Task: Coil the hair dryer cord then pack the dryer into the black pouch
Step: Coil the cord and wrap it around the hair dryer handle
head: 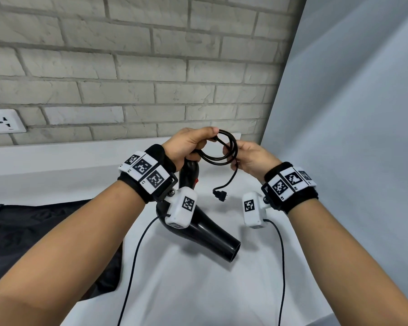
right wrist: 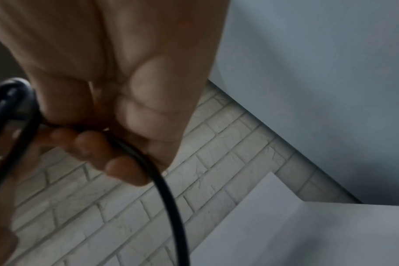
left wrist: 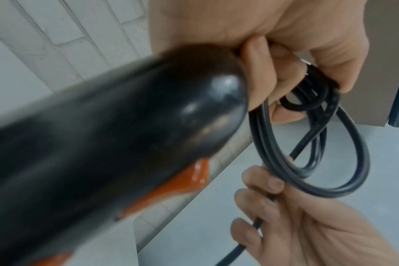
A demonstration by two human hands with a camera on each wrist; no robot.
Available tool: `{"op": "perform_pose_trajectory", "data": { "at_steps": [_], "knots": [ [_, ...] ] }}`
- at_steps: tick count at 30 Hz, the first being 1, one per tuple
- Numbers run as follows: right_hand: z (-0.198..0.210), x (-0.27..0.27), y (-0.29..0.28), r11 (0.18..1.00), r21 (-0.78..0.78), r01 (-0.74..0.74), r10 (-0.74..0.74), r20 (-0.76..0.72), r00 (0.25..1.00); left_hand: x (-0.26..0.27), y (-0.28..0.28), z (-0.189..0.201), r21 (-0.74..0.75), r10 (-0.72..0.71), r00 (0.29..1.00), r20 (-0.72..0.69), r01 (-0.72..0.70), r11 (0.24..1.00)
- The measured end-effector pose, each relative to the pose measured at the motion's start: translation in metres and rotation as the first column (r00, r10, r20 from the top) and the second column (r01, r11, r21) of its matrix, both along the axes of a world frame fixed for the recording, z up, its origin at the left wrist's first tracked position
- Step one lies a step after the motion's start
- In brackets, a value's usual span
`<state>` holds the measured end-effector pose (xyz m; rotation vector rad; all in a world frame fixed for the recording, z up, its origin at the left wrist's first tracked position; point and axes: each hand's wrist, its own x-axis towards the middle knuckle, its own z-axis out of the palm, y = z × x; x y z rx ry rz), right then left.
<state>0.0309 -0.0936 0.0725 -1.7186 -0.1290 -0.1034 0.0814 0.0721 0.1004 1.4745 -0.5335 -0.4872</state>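
left hand (head: 186,147) grips the hair dryer (head: 205,227) handle end plus the cord (head: 218,151) loops, so the coil stays put. right hand (head: 247,158) pinches the loose tail, plug (head: 219,195) dangling, likely feeding the last wrap. black pouch (head: 33,234) lies on the table (head: 222,290), left.

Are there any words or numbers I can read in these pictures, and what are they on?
No words read clearly.
Left wristband: square code patterns; tiny characters beside them, too small.
Right wristband: the same.
Cord: faint print, too blurred.
Wall socket: only holes and marks.
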Motion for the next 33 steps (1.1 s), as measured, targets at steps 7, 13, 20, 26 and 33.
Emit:
{"op": "perform_pose_trajectory", "data": {
  "at_steps": [7,13,20,26,33],
  "knots": [
    [0.003,0.011,0.006,0.966,-0.198,0.167,-0.128,0.195,0.972,-0.009,0.006,0.005,0.082,-0.073,0.997,-0.004,0.074,0.994],
    [0.016,0.015,-0.003,0.905,-0.338,0.259,-0.151,0.314,0.937,-0.011,0.007,0.003,0.204,-0.156,0.988,0.007,0.151,0.967],
    [0.041,0.009,-0.001,0.829,-0.386,0.405,-0.224,0.435,0.872,-0.007,0.003,0.001,0.213,-0.235,0.972,0.017,0.226,0.951],
    [0.052,0.002,0.007,0.841,-0.317,0.438,-0.251,0.489,0.835,-0.008,-0.003,-0.006,0.158,-0.162,0.987,0.000,0.160,0.974],
    [0.057,-0.011,0.025,0.842,-0.300,0.449,-0.253,0.516,0.819,-0.010,-0.007,-0.009,0.129,-0.044,0.998,0.046,0.037,0.991]
  ]
}}
